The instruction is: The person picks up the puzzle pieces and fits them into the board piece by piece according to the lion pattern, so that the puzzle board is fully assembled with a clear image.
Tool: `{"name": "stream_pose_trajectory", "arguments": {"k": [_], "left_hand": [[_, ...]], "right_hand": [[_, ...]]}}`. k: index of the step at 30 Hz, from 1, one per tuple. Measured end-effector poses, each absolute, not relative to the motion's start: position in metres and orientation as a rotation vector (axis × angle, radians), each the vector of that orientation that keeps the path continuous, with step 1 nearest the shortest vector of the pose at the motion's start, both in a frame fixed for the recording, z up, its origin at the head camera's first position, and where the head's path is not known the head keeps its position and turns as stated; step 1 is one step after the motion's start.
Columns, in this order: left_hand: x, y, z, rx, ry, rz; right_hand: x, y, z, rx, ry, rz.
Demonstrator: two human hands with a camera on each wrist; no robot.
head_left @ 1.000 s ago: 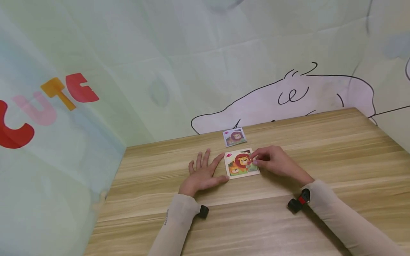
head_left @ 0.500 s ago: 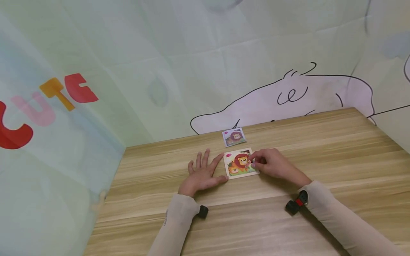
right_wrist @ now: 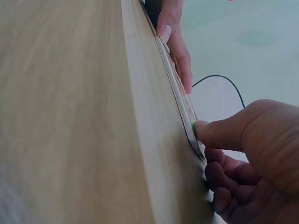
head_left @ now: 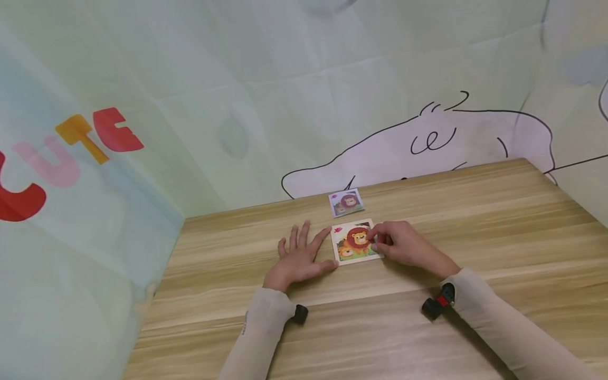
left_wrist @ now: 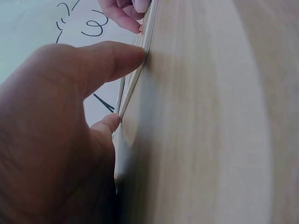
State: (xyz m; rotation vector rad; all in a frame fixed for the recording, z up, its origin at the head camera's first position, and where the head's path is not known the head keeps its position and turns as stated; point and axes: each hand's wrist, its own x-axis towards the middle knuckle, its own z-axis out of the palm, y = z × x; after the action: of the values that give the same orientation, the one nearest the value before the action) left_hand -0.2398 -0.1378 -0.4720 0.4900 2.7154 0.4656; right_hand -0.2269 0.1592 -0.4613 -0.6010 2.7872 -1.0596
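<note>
A square lion puzzle [head_left: 356, 244] with a pale frame lies flat on the wooden table. My left hand [head_left: 300, 259] is spread on the table at its left. The thumb touches the near left corner and the index fingertip the far left corner, as the left wrist view also shows. My right hand [head_left: 407, 247] is at the puzzle's right side with curled fingers, thumb and index pinching a puzzle piece low on the picture. In the right wrist view the thumb [right_wrist: 217, 133] sits on a green part by the puzzle's edge. The fingers mostly hide this piece.
Behind the puzzle lies a small card [head_left: 345, 202] with the same lion picture. The wooden table [head_left: 475, 221] ends at a printed cloth backdrop [head_left: 304, 95]. Both wrists wear small black cameras.
The right hand has shifted slightly left and down with the piece. The pale gap at the puzzle's lower right now shows picture. The left hand stays in place.
</note>
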Motion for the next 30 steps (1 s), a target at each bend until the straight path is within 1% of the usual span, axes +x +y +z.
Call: {"name": "stream_pose_trajectory", "arguments": {"k": [7, 15, 21, 25, 30], "left_hand": [[-0.240, -0.138, -0.473, 0.476, 2.702, 0.458], [-0.239, -0.138, -0.472, 0.481, 2.700, 0.450], [-0.238, -0.141, -0.473, 0.485, 2.707, 0.448], [-0.237, -0.143, -0.473, 0.479, 2.708, 0.459], [-0.236, -0.144, -0.471, 0.498, 2.727, 0.514]], "right_hand": [[-0.227, 0.157, -0.462, -0.588, 2.775, -1.069], [-0.223, 0.152, -0.461, -0.479, 2.761, -1.114], [-0.222, 0.152, -0.464, -0.501, 2.758, -1.161], [-0.224, 0.157, -0.465, -0.526, 2.778, -1.226], [-0.226, 0.172, -0.457, -0.502, 2.891, -1.217]]}}
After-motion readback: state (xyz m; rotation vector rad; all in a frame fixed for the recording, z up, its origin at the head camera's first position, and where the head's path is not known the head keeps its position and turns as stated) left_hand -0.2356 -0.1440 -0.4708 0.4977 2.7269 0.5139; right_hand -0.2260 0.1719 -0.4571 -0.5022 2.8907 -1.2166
